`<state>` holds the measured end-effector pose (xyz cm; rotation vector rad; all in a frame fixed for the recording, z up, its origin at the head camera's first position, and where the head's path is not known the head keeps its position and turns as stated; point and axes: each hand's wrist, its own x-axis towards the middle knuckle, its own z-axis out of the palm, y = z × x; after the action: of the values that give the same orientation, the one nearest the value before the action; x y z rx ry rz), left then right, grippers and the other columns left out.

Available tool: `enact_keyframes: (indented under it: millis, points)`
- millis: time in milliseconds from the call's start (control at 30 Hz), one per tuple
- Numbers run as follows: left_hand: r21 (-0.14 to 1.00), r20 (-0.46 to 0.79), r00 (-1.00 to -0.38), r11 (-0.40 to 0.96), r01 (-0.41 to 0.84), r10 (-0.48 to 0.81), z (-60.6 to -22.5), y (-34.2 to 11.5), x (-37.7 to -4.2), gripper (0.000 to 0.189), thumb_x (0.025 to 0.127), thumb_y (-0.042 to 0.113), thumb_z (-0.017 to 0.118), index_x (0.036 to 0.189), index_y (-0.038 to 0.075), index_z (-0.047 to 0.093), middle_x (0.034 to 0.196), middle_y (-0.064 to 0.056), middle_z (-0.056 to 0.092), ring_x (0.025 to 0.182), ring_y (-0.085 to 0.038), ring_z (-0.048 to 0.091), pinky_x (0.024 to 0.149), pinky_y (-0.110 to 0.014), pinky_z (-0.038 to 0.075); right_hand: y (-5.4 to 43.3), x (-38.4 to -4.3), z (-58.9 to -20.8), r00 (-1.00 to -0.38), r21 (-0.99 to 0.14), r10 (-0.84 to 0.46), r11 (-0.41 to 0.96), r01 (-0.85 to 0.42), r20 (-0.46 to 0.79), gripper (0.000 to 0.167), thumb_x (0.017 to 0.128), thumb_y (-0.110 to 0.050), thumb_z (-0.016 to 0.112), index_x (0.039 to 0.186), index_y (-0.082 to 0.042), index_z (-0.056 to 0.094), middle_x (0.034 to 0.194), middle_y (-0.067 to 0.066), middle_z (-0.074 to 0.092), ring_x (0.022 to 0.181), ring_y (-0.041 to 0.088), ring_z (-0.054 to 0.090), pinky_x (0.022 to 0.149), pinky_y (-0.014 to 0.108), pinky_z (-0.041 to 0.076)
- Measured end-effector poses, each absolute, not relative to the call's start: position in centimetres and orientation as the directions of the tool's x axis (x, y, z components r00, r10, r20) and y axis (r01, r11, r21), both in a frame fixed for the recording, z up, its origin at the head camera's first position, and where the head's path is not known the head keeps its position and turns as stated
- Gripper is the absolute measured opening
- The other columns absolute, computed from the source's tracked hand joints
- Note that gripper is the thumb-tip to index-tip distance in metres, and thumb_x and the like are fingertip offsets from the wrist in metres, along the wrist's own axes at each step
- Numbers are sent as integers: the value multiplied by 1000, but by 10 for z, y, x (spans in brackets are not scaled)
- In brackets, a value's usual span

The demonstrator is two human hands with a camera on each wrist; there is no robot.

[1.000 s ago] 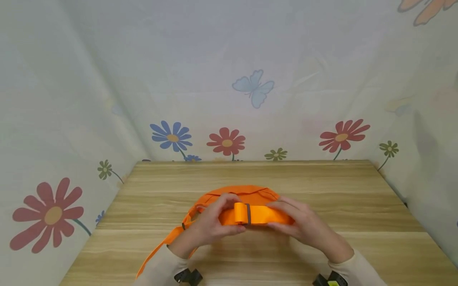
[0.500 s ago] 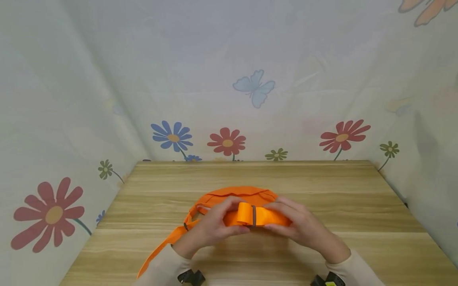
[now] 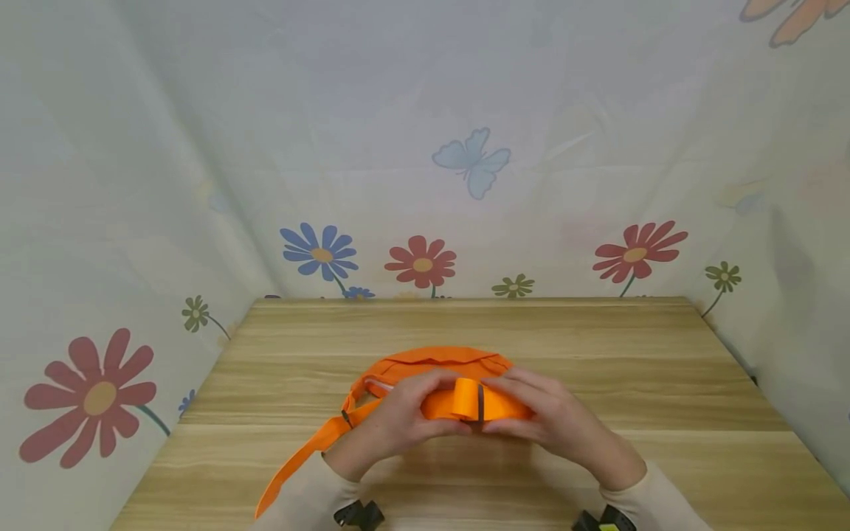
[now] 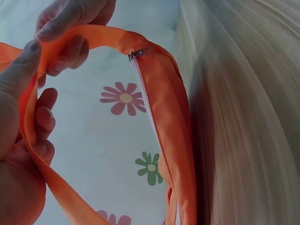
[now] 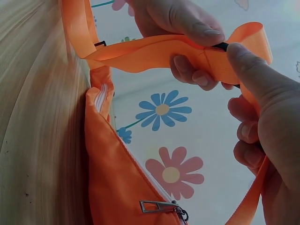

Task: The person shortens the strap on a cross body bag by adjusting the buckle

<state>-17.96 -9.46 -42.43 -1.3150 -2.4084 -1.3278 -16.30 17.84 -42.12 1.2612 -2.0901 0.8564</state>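
Note:
An orange waist bag [image 3: 434,357] stands on the wooden table behind both hands. Its white zip and metal zip pull [image 5: 158,206] show in the right wrist view. The left hand [image 3: 406,414] pinches the bag's orange strap [image 5: 140,52] between thumb and fingers, just left of an upstanding strap loop [image 3: 466,399]. On the right side, the right hand [image 3: 561,410] pinches the strap beside a dark slider [image 3: 481,403], its thumb near the slider in the right wrist view. Both hands hold the strap above the table, their fingertips close together.
A loose strap end [image 3: 292,463] runs down past the left forearm to the near left, with a second dark slider [image 3: 347,418] on it. The wooden table [image 3: 631,361] extends around the bag. A flower-printed cloth [image 3: 531,147] stands behind and at both sides.
The hands have come closer together, the left moving right and the right slightly left. The strap loop and dark slider have shifted right, and the strap between the hands is more bunched.

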Motion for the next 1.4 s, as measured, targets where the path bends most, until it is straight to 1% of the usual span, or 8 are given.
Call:
enact_keyframes:
  millis: [233,333,467,800,900,1067,1200,1400]
  points:
    - [623,401,-623,299,723,671,-420,-98,-179,58,89,23,90,138,8,64,133,-7,73,111,-18,71,98,-29,63,177,-163,-423,-410,-236,-562,358,-904,719,53,89,-32,89,133,-7,73,114,2,75,96,16,73,98,17,58]
    - [617,387,-622,310,723,681,-418,-101,-178,58,90,22,90,140,9,63,136,-7,72,115,-19,72,100,-31,62,177,-163,-424,-422,-237,-556,375,-896,716,50,92,-36,85,131,-8,74,112,1,74,94,14,72,96,16,58]
    - [617,357,-657,360,699,664,-418,-104,-177,58,91,23,89,140,8,64,136,-6,72,117,-21,72,102,-33,62,178,-163,-426,-437,-248,-549,385,-889,712,50,96,-44,78,131,-8,75,112,0,74,94,14,72,97,16,58]
    - [589,357,-675,406,699,645,-419,-101,-177,49,90,25,89,131,7,68,126,-5,76,109,-19,72,97,-31,63,176,-162,-425,-453,-272,-540,384,-883,709,58,95,-49,75,134,-7,73,116,1,76,100,17,75,102,16,56]
    - [576,363,-672,412,707,646,-417,-99,-177,49,89,26,90,129,7,69,124,-6,77,108,-19,73,97,-30,63,175,-163,-424,-448,-270,-548,377,-886,707,60,93,-48,78,136,-7,72,117,1,75,101,18,75,102,16,56]
    - [557,357,-668,426,713,653,-418,-98,-178,51,90,30,89,131,6,70,127,-7,77,112,-22,74,99,-32,63,173,-164,-422,-419,-242,-561,365,-899,714,58,88,-35,90,134,-6,72,118,3,76,103,21,76,102,20,58]
    - [556,340,-674,438,707,656,-419,-98,-179,52,91,32,88,133,7,70,129,-7,77,114,-22,74,100,-33,63,173,-164,-422,-445,-267,-567,371,-889,693,58,79,-24,98,128,-8,73,118,3,76,103,20,76,99,22,60]
    - [537,362,-659,430,726,660,-421,-98,-180,50,90,30,90,131,8,71,126,-5,78,109,-20,74,97,-31,63,173,-164,-425,-460,-273,-568,386,-881,682,51,81,-27,97,121,-7,73,110,0,74,92,13,71,91,20,62]
